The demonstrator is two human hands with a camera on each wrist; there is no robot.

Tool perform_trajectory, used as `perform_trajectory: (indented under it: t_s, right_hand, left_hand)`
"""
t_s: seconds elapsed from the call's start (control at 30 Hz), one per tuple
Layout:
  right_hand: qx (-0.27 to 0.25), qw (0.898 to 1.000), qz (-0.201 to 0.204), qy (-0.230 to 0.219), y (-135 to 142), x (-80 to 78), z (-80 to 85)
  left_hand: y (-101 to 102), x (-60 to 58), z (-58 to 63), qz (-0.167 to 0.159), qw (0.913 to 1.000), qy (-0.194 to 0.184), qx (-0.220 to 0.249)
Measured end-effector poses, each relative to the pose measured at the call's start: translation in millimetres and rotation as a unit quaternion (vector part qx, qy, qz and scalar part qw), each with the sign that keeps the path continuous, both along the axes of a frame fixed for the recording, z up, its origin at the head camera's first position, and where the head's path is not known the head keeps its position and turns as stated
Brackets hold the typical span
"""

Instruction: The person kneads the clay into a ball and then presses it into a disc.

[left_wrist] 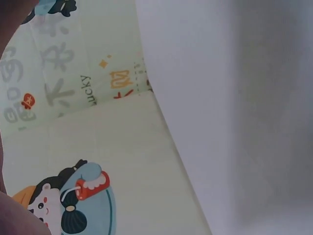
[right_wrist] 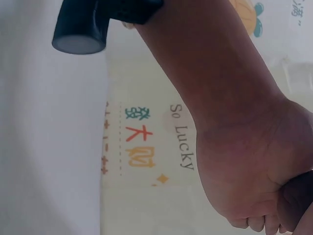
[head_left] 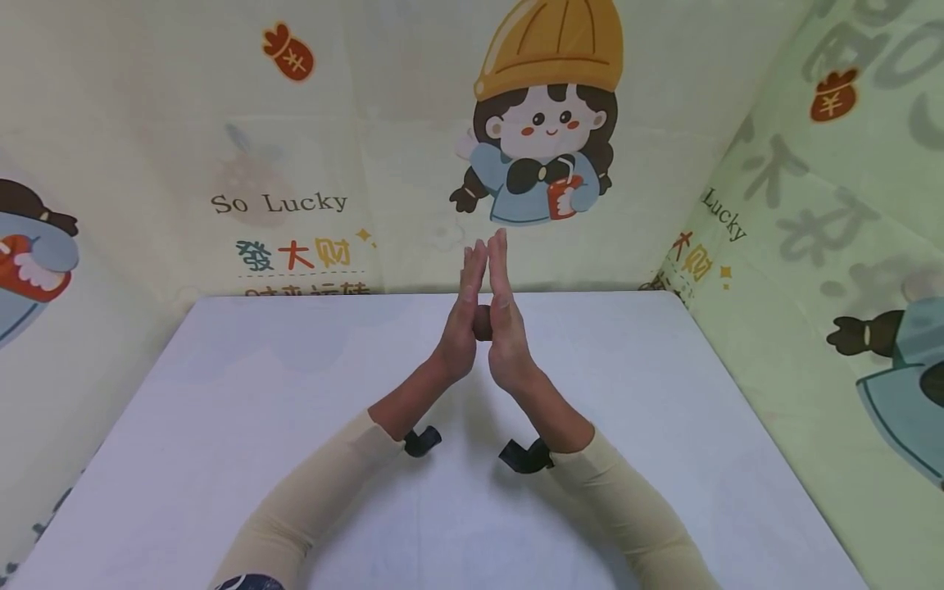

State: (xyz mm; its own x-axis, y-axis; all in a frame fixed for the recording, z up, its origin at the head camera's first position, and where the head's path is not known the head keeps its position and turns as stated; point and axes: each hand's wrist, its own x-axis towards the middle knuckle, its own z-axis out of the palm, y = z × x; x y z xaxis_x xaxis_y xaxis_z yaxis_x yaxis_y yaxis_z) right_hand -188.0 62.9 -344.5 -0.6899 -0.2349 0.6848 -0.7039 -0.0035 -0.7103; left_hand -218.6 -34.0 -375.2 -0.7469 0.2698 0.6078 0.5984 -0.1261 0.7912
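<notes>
In the head view a small dark brown ball (head_left: 483, 323) sits between two upright palms. My left hand (head_left: 460, 324) presses it from the left, fingers straight and pointing up. From the other side my right hand (head_left: 507, 328) presses it with its fingers straight too. The fingertips of both hands come close together above the ball. In the right wrist view the left hand (right_wrist: 244, 166) shows its palm side, and the dark ball (right_wrist: 296, 199) is partly hidden at the right edge. Only slivers of a hand show at the left edge of the left wrist view.
Below the hands lies a white table (head_left: 310, 393). Patterned cloth walls (head_left: 413, 147) with printed cartoon figures and lettering stand behind it and at both sides. A black wrist camera (head_left: 423, 442) hangs under the left forearm, another camera (head_left: 525, 456) under the right.
</notes>
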Motion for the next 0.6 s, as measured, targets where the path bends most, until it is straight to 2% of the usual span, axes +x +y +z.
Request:
perform_trajectory:
  t_s: [0.23,0.4,0.5,0.6]
  right_hand:
    - [-0.012,1.000,-0.008,0.005,5,-2.7,5.1]
    - [-0.024,1.000,-0.006,-0.004,12,-8.5,9.7]
    - [-0.035,0.999,0.006,-0.017,15,-10.8,10.8]
    - [-0.052,0.997,0.035,-0.034,15,-12.4,10.4]
  left_hand:
    - [4,12.3,-1.2,-0.005,0.9995,0.031,-0.004]
    - [7,24.2,2.2,-0.016,0.9989,0.044,0.005]
    - [8,30.0,5.2,-0.020,0.9985,0.050,0.007]
    - [8,33.5,8.3,-0.016,0.9983,0.054,0.011]
